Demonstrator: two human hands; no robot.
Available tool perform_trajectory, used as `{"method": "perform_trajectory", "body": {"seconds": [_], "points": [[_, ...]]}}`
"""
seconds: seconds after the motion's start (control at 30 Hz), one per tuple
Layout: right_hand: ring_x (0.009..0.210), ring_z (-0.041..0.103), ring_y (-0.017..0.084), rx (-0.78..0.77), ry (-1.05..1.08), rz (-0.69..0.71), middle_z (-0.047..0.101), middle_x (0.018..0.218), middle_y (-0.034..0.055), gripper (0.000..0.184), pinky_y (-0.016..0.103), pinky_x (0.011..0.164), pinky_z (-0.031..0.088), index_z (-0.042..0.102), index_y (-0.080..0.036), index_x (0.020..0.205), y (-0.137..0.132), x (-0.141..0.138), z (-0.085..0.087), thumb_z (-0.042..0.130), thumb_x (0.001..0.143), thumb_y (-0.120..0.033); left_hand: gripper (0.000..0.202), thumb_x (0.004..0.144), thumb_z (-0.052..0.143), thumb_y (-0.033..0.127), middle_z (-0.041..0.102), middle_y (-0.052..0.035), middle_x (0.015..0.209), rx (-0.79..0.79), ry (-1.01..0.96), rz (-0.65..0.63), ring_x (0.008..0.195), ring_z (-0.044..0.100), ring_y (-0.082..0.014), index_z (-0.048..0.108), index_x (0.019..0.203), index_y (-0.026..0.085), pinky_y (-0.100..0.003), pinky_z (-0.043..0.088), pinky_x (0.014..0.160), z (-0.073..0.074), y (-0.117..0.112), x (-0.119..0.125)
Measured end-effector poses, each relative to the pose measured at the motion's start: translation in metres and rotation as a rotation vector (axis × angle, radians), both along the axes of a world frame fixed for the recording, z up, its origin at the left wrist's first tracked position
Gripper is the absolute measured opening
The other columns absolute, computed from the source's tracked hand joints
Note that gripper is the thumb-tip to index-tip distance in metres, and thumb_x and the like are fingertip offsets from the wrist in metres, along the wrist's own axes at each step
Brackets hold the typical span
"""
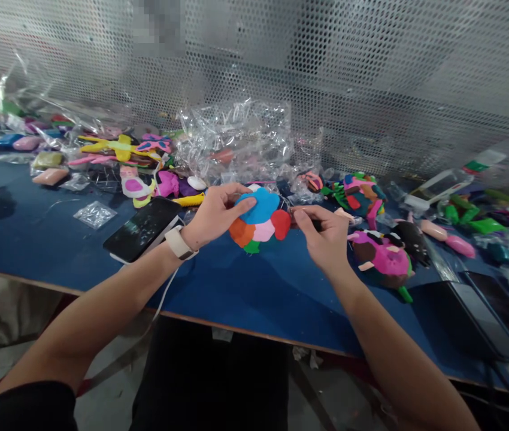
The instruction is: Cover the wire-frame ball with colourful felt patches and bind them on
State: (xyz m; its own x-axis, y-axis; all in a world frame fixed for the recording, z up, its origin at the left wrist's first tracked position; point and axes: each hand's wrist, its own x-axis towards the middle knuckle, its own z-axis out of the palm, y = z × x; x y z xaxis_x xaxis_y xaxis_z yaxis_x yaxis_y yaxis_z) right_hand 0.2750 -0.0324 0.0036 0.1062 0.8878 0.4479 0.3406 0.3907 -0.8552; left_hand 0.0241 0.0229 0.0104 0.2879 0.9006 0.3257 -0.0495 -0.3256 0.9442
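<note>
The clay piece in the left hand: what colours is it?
The clay piece is blue on top, with orange, pink, red and green patches; head view.

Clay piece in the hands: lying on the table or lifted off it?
Lifted. The left hand grips the clay piece above the blue table; the right hand pinches at its red edge.

Multicoloured clay lump (260, 222) above table edge

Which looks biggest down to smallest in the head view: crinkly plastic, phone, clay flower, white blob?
1. crinkly plastic
2. phone and clay flower look about alike; the flower is held up nearer the camera, so no ranking
3. white blob
</note>
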Motion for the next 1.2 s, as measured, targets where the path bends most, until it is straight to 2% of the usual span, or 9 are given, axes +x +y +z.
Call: {"method": "perform_trajectory", "body": {"seconds": [0.1, 0.23, 0.5, 0.73, 0.83, 0.93, 1.03, 1.1, 1.2], "points": [[0.079, 0.082, 0.028, 0.029, -0.04, -0.034, 0.087, 0.09, 0.0082, 0.041, 0.043, 0.072, 0.069, 0.09, -0.026, 0.097, -0.002, 0.001, 0.003, 0.081, 0.097, -0.066, 0.041, 0.087, 0.093, 0.058, 0.079, -0.005, 0.082, 0.008, 0.001, -0.021, 0.075, 0.071, -0.0164, 0.082, 0.102, 0.021, -0.028, 0.058, 0.068, 0.001, -0.003, 0.0], [0.082, 0.083, 0.03, 0.044, -0.094, -0.061, 0.088, 0.092, 0.0087, 0.043, 0.042, 0.071, 0.067, 0.091, -0.026, 0.099, -0.005, 0.0, 0.005, 0.079, 0.098, -0.067, 0.049, 0.087, 0.093, 0.058, 0.085, -0.0089, 0.102, -0.072, -0.016, -0.085, 0.09, 0.078, -0.0199, 0.082, 0.115, 0.019, -0.031, 0.066, 0.08, -0.002, -0.005, 0.002], [0.077, 0.078, 0.027, 0.057, -0.123, -0.009, 0.085, 0.089, 0.0081, 0.042, 0.041, 0.071, 0.063, 0.086, -0.027, 0.103, -0.002, 0.005, 0.003, 0.081, 0.096, -0.068, 0.044, 0.082, 0.096, 0.06, 0.083, -0.0064, 0.094, -0.176, -0.077, -0.153, 0.083, 0.076, -0.0171, 0.084, 0.093, 0.019, -0.03, 0.066, 0.077, -0.004, -0.007, 0.007], [0.081, 0.071, 0.02, 0.227, 0.161, -0.005, 0.068, 0.093, 0.0013, 0.023, 0.036, 0.072, 0.058, 0.066, -0.029, 0.105, 0.012, 0.013, -0.008, 0.083, 0.093, -0.038, 0.045, 0.082, 0.097, 0.061, 0.078, -0.004, 0.088, -0.228, -0.22, -0.021, 0.079, 0.071, -0.0139, 0.08, 0.087, 0.019, -0.029, 0.064, 0.076, -0.007, -0.01, 0.012], [0.079, 0.073, 0.02, 0.231, 0.123, -0.029, 0.073, 0.103, 0.0044, 0.024, 0.038, 0.07, 0.059, 0.059, -0.03, 0.114, 0.009, 0.005, -0.008, 0.072, 0.104, -0.047, 0.046, 0.081, 0.097, 0.061, 0.079, -0.0036, 0.092, -0.254, -0.29, 0.009, 0.084, 0.072, -0.0147, 0.08, 0.092, 0.02, -0.03, 0.065, 0.081, -0.011, -0.009, 0.014], [0.068, 0.07, 0.019, 0.191, 0.024, -0.043, 0.072, 0.091, 0.0025, 0.034, 0.037, 0.062, 0.055, 0.057, -0.031, 0.122, 0.0, -0.004, -0.006, 0.057, 0.112, -0.064, 0.047, 0.075, 0.102, 0.057, 0.079, -0.0026, 0.094, -0.299, -0.343, -0.004, 0.086, 0.073, -0.0144, 0.08, 0.093, 0.02, -0.03, 0.065, 0.084, -0.013, -0.007, 0.015], [0.055, 0.057, 0.017, 0.122, -0.043, -0.021, 0.055, 0.066, -0.003, 0.042, 0.034, 0.053, 0.044, 0.065, -0.029, 0.11, -0.007, -0.007, -0.009, 0.052, 0.114, -0.069, 0.044, 0.068, 0.107, 0.046, 0.076, 0.0001, 0.086, -0.32, -0.352, -0.034, 0.08, 0.07, -0.0126, 0.076, 0.084, 0.019, -0.028, 0.063, 0.08, -0.013, -0.007, 0.016], [0.051, 0.049, 0.016, 0.096, -0.059, -0.023, 0.047, 0.061, -0.0038, 0.044, 0.034, 0.052, 0.039, 0.071, -0.028, 0.103, -0.011, -0.008, -0.012, 0.054, 0.113, -0.068, 0.042, 0.068, 0.106, 0.042, 0.074, 0.0007, 0.084, -0.318, -0.345, -0.042, 0.079, 0.068, -0.0124, 0.075, 0.083, 0.018, -0.028, 0.062, 0.077, -0.012, -0.009, 0.016], [0.052, 0.045, 0.016, 0.104, -0.078, -0.092, 0.047, 0.062, -0.0022, 0.048, 0.034, 0.052, 0.038, 0.077, -0.027, 0.105, -0.013, -0.01, -0.017, 0.053, 0.113, -0.068, 0.038, 0.071, 0.104, 0.042, 0.074, 0.0001, 0.084, -0.286, -0.32, -0.027, 0.079, 0.068, -0.0133, 0.076, 0.084, 0.019, -0.029, 0.061, 0.076, -0.01, -0.011, 0.017]]}}
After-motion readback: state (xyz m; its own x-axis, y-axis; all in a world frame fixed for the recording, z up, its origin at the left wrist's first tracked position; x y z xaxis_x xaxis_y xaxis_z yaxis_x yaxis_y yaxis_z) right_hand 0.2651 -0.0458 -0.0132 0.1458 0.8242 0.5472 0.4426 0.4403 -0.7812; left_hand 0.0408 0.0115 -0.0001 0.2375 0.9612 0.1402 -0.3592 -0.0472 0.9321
